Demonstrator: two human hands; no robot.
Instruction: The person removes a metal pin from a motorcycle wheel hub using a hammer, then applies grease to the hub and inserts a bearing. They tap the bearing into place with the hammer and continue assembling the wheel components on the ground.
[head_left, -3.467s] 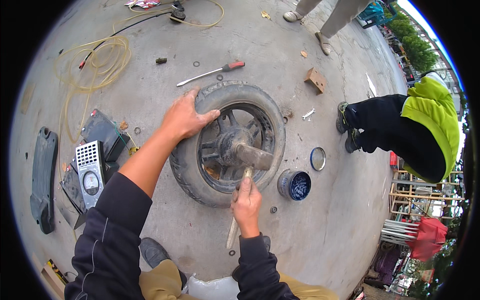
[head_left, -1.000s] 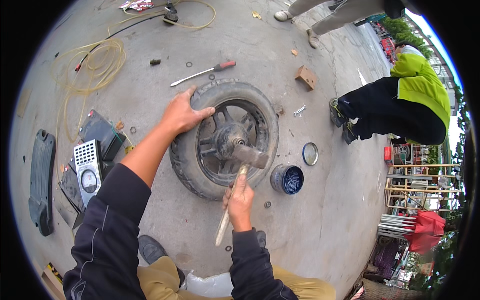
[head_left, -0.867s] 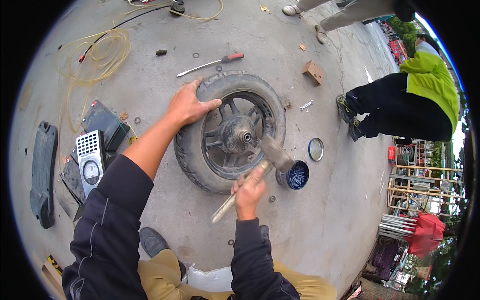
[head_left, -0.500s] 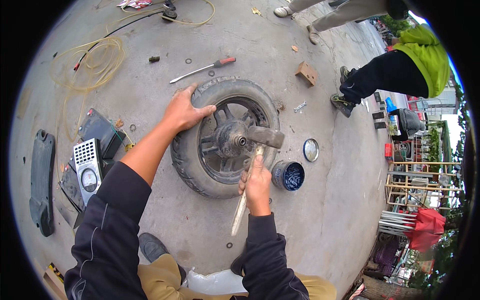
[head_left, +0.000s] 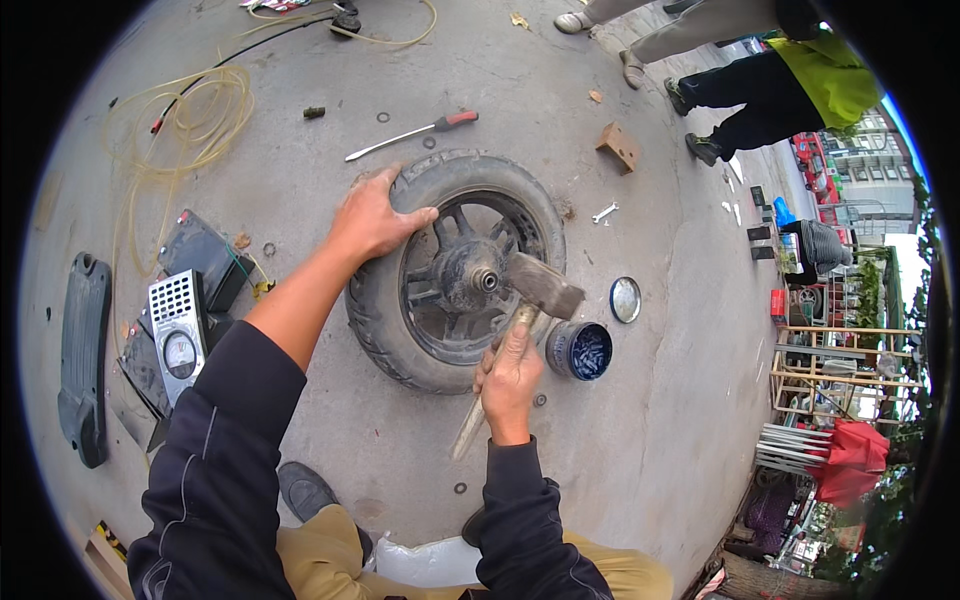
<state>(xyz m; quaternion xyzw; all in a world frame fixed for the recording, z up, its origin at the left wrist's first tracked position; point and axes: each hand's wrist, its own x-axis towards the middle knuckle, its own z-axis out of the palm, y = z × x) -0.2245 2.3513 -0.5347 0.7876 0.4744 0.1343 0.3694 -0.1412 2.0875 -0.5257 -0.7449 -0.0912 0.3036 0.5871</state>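
Note:
A dusty wheel with a black tyre (head_left: 372,315) lies on the concrete with its hub (head_left: 468,278) facing up. My left hand (head_left: 375,218) grips the tyre's upper left, thumb on the sidewall and fingers over the tread. In my right hand (head_left: 512,385) is a hammer (head_left: 546,287), held by its pale, worn handle. Its heavy metal head is just right of the hub's centre, over the wheel's right side, and covers part of the rim. Whether the head touches the wheel I cannot tell.
Right of the wheel stand an open tin (head_left: 562,352) of dark blue stuff, a round lid (head_left: 625,300) and a wrench (head_left: 606,213). Beyond lie a screwdriver (head_left: 415,135) and a reddish-brown block (head_left: 618,148). A gauge box (head_left: 178,335) sits left. A person in black trousers (head_left: 735,95) is far right.
The hammer's head has tilted and shifted slightly right, its handle swinging to a steeper slant. My left hand keeps its hold on the tyre. The person in the yellow-green top has moved farther off.

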